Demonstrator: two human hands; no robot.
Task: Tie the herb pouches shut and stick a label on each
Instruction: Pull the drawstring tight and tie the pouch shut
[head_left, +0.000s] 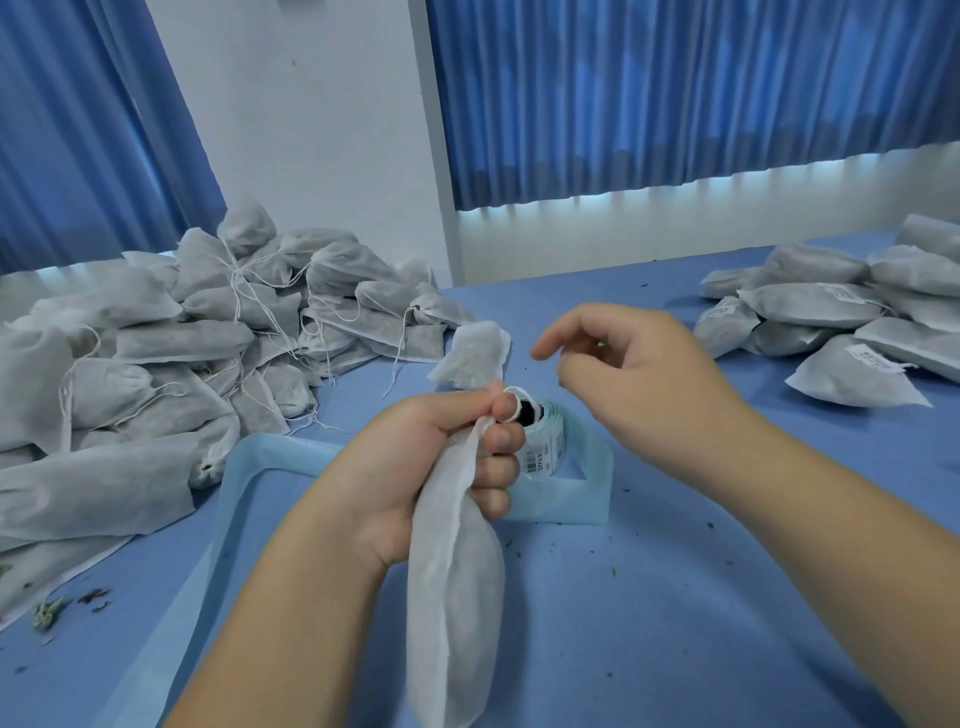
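My left hand (431, 457) grips the neck of a herb pouch (457, 597), fingers curled tight, its body hanging over the blue surface (675, 597). My right hand (639, 374) hovers beside it, fingers loosely spread, holding nothing

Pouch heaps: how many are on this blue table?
2. The left heap, strings loose, lies far left; the right heap, with labels, far right. A lone pouch lies between them, and the left hand grips a filled pouch. More may lie out of frame.
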